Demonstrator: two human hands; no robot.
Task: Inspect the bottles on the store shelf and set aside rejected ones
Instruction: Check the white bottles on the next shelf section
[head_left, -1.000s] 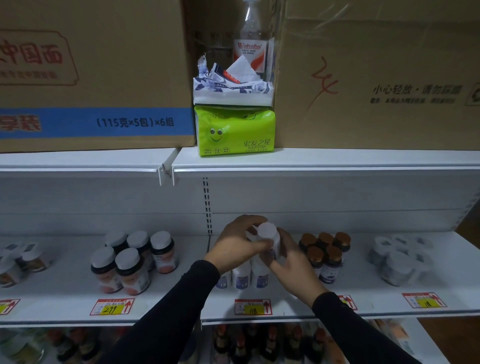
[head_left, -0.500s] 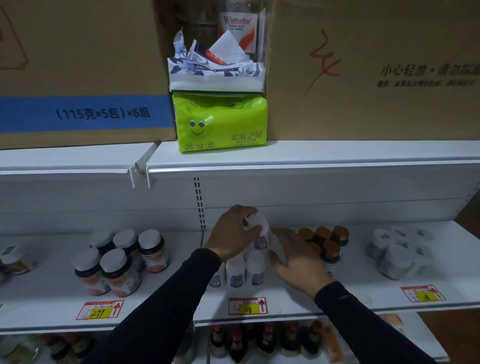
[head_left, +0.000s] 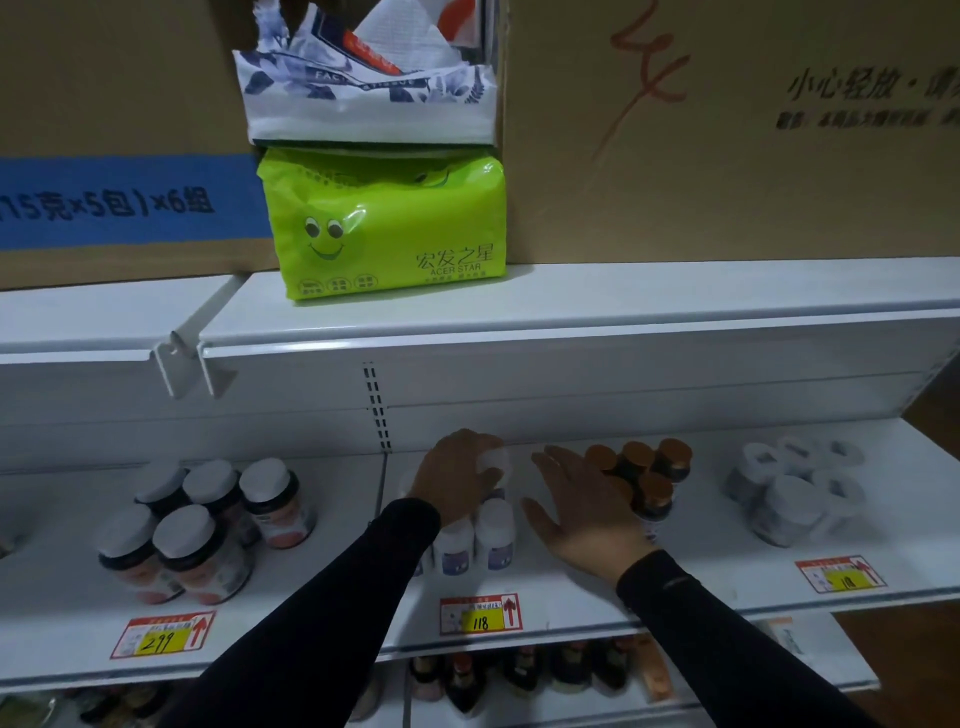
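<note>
Two hands work the middle store shelf (head_left: 571, 597): the left hand (head_left: 457, 480) curls round a white-capped bottle (head_left: 496, 462) at the back of its cluster, the right hand (head_left: 582, 512) hangs spread and empty just beside the brown-capped bottles (head_left: 641, 475). Judging by the groups standing untouched, including white-lidded jars (head_left: 197, 530), most inspection remains; no set-aside rejects are visible.
</note>
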